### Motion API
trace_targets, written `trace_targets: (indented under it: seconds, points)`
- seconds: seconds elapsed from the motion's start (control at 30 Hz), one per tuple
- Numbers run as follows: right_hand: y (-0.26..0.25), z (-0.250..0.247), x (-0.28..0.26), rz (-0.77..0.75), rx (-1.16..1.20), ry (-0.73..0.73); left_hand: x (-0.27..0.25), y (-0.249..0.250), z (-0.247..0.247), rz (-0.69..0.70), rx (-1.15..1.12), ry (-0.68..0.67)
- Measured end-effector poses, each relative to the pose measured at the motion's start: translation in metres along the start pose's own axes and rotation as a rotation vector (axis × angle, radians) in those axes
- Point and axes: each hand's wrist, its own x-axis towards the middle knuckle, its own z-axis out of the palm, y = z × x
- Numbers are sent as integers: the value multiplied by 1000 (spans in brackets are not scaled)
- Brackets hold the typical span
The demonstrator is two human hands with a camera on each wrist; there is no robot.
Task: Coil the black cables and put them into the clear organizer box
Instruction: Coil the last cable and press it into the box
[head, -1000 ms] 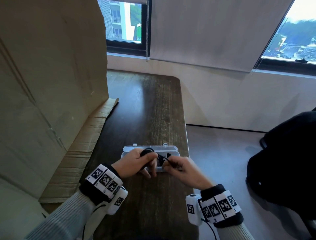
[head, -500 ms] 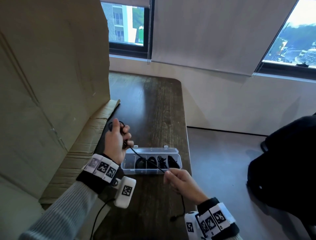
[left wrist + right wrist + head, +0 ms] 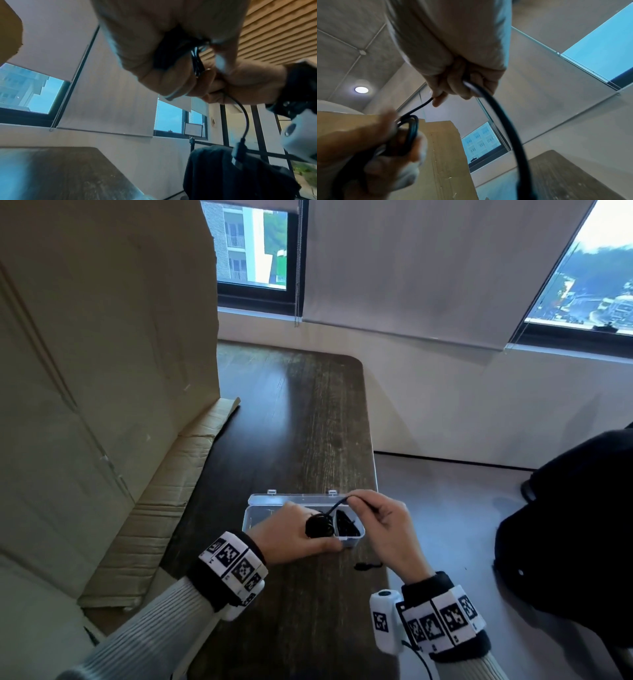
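Both forearms wear ribbed light-grey sleeves (image 3: 147,628) ending in black cuffs (image 3: 209,577). Each wrist carries a white band of black-and-white square markers (image 3: 234,561) and a white camera pod (image 3: 385,623) trailing a thin black wire (image 3: 424,664).

— What carries everything here?
— A dark wood-grain table (image 3: 291,419).
— And on it?
— A clear box (image 3: 253,510), lid open. Flattened cardboard (image 3: 178,474) lies left of the box along the table's edge. A cable end (image 3: 368,566) trails on the tabletop just right of the box.
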Motion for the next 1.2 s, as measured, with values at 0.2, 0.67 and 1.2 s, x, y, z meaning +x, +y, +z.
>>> trace_targets:
  seconds: [0.2, 0.67, 1.2]
  points:
    - [14, 4, -2, 173, 178, 70, -5, 11, -11, -188, -805, 341]
    - [5, 40, -20, 221, -94, -498, 18, 4, -11, -304, -1123, 767]
    - [-26, 3, 6, -213, -201, -234, -3, -11, 47, -69, -705, 37]
